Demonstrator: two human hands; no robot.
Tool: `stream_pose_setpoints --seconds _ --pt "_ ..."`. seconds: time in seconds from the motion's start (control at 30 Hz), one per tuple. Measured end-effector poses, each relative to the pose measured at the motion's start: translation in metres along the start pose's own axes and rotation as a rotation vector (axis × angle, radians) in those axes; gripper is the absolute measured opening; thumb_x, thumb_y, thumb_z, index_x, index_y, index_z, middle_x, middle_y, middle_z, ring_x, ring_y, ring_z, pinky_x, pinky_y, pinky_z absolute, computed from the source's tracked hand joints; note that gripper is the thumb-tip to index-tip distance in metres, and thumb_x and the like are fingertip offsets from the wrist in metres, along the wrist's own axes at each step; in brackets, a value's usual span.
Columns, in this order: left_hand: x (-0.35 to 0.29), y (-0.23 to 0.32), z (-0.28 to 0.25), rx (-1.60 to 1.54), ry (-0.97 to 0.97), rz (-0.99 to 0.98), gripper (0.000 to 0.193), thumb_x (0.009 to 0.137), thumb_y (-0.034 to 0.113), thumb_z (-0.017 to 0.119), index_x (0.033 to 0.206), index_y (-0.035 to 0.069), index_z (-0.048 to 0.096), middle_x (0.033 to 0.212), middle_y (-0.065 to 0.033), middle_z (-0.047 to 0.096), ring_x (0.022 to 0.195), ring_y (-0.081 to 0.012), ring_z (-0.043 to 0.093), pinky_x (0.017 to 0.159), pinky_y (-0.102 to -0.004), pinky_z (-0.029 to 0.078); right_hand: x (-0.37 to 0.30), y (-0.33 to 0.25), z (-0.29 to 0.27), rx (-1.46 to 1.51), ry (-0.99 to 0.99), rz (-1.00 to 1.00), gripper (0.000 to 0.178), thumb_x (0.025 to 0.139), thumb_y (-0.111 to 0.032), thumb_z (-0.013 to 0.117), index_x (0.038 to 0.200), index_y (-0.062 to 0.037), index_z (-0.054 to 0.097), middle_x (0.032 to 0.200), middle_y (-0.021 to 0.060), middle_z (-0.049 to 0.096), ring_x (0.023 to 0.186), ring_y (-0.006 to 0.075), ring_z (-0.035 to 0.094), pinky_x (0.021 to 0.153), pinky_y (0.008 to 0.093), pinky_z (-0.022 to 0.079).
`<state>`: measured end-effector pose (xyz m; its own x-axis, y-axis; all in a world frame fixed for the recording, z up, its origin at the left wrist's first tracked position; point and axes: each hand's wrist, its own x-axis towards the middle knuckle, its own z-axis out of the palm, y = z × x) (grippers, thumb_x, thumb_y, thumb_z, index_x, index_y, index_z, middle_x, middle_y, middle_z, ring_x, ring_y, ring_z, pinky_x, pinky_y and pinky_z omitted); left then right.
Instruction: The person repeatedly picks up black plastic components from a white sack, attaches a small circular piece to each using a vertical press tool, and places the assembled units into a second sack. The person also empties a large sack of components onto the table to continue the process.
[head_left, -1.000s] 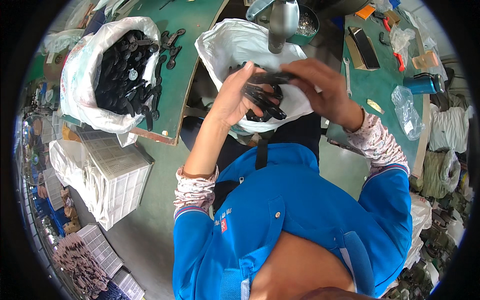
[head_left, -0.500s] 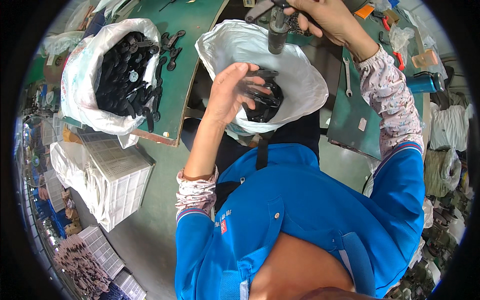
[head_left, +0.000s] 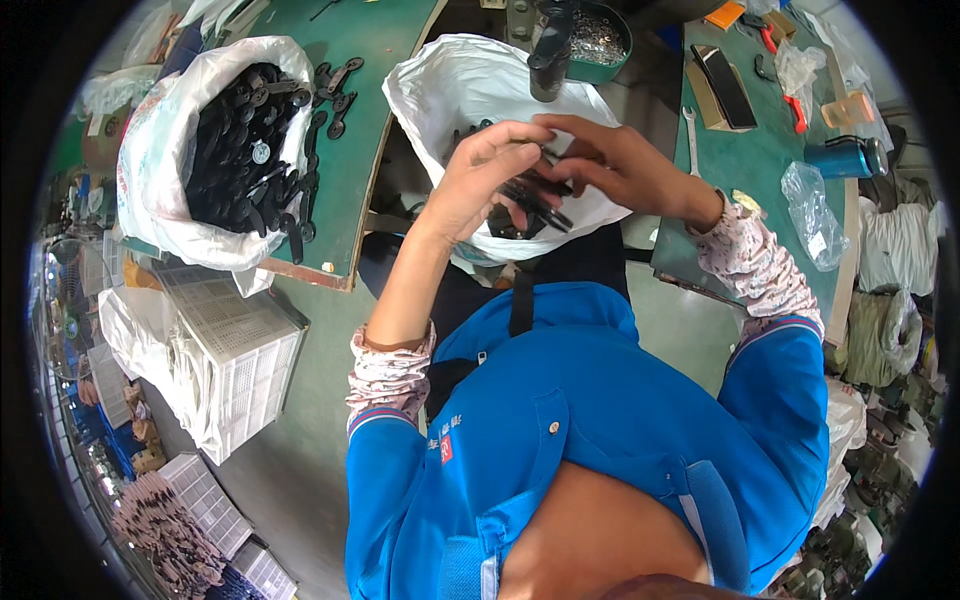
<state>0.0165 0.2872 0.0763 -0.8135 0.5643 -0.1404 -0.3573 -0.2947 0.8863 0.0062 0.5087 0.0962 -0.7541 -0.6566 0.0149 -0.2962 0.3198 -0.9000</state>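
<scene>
My left hand [head_left: 470, 185] is closed round several slim black plastic parts [head_left: 540, 205], held above an open white sack [head_left: 430, 80]. Close against it, my right hand [head_left: 630, 170] bends its fingers over the same cluster, and its fingertips seem to pinch a dark part. The overlapping fingers hide the exact grip. More black parts lie in the sack under my hands, mostly covered. Just beyond my hands stands a dark upright metal cylinder [head_left: 548, 70] of a machine.
On the left bench, a white bag [head_left: 150, 190] brims with black link-shaped parts, and loose ones [head_left: 340, 100] lie beside it. A green bin [head_left: 605, 70] of small metal pieces is behind the cylinder. The right bench holds a wrench [head_left: 690, 140], phone [head_left: 725, 85] and blue bottle [head_left: 845, 158].
My right hand has come down from the machine's lever to meet my left hand over the sack. My left hand has shifted slightly right, still with black parts in it.
</scene>
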Motion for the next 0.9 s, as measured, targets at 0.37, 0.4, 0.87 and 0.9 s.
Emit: stream_pose_setpoints --seconds 0.37,0.4,0.87,0.9 --pt "-0.009 -0.015 0.016 0.267 0.245 0.334 0.048 0.086 0.003 0.057 0.131 0.006 0.04 0.11 -0.0072 0.052 0.087 -0.0134 0.058 0.058 -0.025 0.055 -0.008 0.001 0.009 0.718 0.052 0.352 0.031 0.096 -0.022 0.053 0.116 0.0014 0.055 0.081 0.0065 0.062 0.06 0.0075 0.052 0.054 0.021 0.039" --pt "-0.008 -0.014 0.019 0.275 0.244 0.338 0.048 0.086 0.001 0.056 0.13 0.006 0.04 0.111 -0.0067 0.05 0.089 -0.0132 0.058 0.058 -0.0249 0.055 -0.006 0.001 0.013 0.704 0.072 0.348 0.031 0.095 -0.022 0.054 0.116 0.0018 0.055 0.081 0.0067 0.063 0.059 0.0076 0.052 0.054 0.0209 0.039" --pt "-0.004 -0.026 0.008 -0.334 0.262 0.341 0.027 0.09 0.004 0.058 0.115 -0.002 0.051 0.113 -0.0165 0.058 0.109 -0.0299 0.06 0.091 -0.0389 0.053 0.057 -0.069 -0.077 0.62 0.588 -0.003 0.021 0.092 -0.009 0.058 0.107 0.0056 0.057 0.081 0.0074 0.064 0.054 0.0129 0.059 0.051 0.0225 0.05" --pt "-0.002 -0.025 0.009 -0.351 0.296 0.327 0.021 0.091 0.002 0.057 0.112 -0.002 0.054 0.111 -0.0156 0.059 0.107 -0.0292 0.06 0.092 -0.0395 0.053 0.061 -0.06 -0.086 0.551 0.544 -0.026 0.021 0.09 -0.007 0.059 0.106 0.0058 0.058 0.082 0.0079 0.064 0.056 0.0137 0.06 0.054 0.0228 0.051"
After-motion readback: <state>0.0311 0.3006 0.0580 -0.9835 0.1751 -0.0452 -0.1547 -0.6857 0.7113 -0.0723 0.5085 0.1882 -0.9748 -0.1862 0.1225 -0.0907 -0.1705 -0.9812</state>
